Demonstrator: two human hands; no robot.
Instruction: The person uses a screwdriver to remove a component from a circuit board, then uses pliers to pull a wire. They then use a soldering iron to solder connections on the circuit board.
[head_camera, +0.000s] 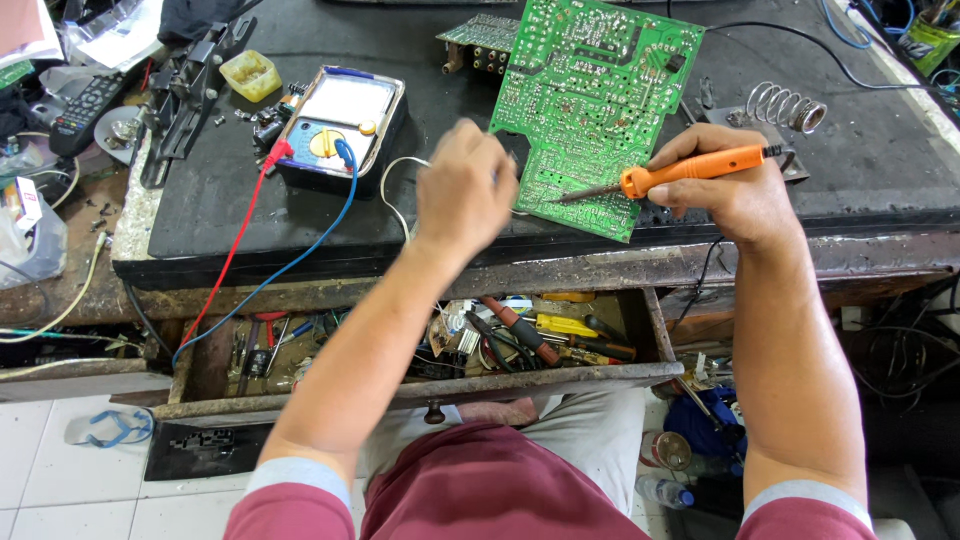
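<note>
Head view: right hand (735, 195) grips orange soldering iron (690, 168), tip on green board (590, 110). Board lies tilted on dark bench mat (250, 200). Left hand (465, 190) closed at board's left edge, blurred; what fingers pinch, cannot tell. Multimeter (340, 125) left of hand. Coil stand (785, 105) behind iron. Open tool drawer (420, 385) below.

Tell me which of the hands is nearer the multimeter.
Left. The left hand sits just right of the multimeter; the right hand, gripping the orange soldering iron, is far beyond the green circuit board.
</note>
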